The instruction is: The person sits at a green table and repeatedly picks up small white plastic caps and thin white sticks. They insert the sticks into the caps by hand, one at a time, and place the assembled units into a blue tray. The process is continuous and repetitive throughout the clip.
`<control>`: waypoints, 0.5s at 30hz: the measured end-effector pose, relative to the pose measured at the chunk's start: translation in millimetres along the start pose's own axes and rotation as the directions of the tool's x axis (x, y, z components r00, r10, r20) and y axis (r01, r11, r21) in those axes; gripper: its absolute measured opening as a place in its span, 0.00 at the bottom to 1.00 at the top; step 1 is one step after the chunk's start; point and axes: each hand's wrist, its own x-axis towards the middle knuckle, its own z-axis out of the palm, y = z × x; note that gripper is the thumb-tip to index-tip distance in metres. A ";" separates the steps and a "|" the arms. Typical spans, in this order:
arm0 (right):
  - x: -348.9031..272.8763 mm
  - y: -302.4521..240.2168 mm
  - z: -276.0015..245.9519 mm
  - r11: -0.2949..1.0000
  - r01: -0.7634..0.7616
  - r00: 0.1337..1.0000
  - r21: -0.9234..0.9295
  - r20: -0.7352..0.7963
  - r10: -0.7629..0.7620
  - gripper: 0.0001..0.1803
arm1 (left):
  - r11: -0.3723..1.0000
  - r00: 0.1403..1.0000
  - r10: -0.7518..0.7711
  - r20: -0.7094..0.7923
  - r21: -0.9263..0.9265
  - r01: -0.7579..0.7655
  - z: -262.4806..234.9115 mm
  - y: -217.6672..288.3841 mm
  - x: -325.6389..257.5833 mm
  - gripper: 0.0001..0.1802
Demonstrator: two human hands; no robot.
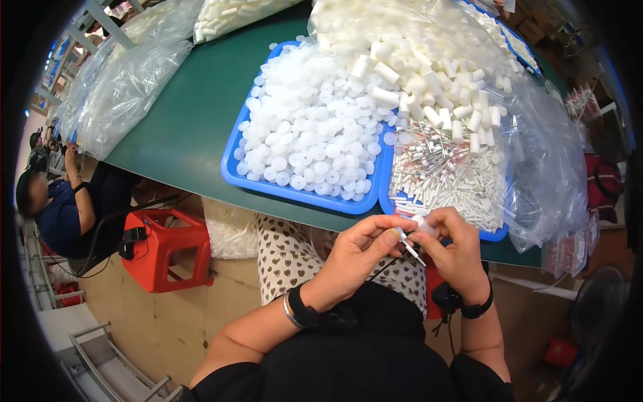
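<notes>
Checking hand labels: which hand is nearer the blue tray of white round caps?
Left. The left hand sits just below the cap tray; the right hand is farther right, under the stick tray.

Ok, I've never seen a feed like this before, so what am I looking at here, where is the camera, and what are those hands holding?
There is no machine: a person works with two bare hands. The single picture comes from a wide camera on that person's head, looking down, so straight edges bend near the rim. The left hand and right hand meet just below the edge of a green table. Together they hold a thin white stick; the right fingers also pinch a small white cap. On the table sit a blue tray heaped with round white caps, a second tray of thin sticks and white tubes, and clear plastic bags. Another person sits at far left by a red stool.
</notes>
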 end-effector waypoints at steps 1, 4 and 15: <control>-1.7 3.2 1.2 1.000 0.008 1.000 0.015 -0.003 -0.008 0.11 | 1.000 1.000 -0.014 -0.015 -0.020 0.013 0.7 -1.5 -0.5 0.17; -1.5 5.8 7.9 0.988 0.151 0.988 -0.023 -0.019 -0.152 0.11 | 0.994 0.995 -0.081 -0.051 -0.081 0.076 -1.6 -2.8 -2.8 0.17; -10.4 -13.4 10.8 0.958 -0.038 0.997 0.283 0.082 0.016 0.11 | 1.000 0.989 0.005 -0.151 -0.013 -0.007 -3.4 -11.4 -0.7 0.15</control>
